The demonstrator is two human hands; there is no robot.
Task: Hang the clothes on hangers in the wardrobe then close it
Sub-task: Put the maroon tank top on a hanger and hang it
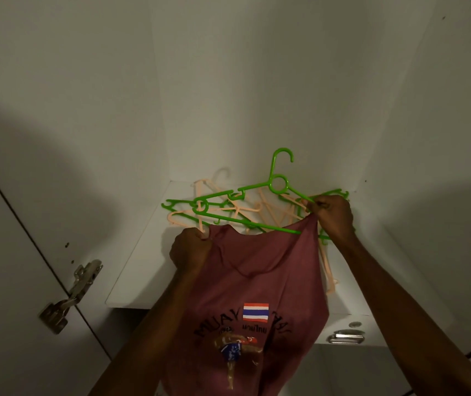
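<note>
A maroon T-shirt (257, 284) with a flag print and black lettering hangs from both my hands in front of the open wardrobe. My left hand (190, 250) grips its left shoulder. My right hand (333, 215) pinches the shirt's right shoulder together with the right arm of a green hanger (278, 185). That hanger stands upright, hook upward, its lower bar crossing just above the shirt's neck opening. The hanger's left end is bare and outside the shirt.
Several green and peach hangers (200, 208) lie in a heap on the white wardrobe shelf (134, 278). A metal hinge (71, 292) sits on the open door at left. A drawer with a metal handle (344, 338) lies below the shelf.
</note>
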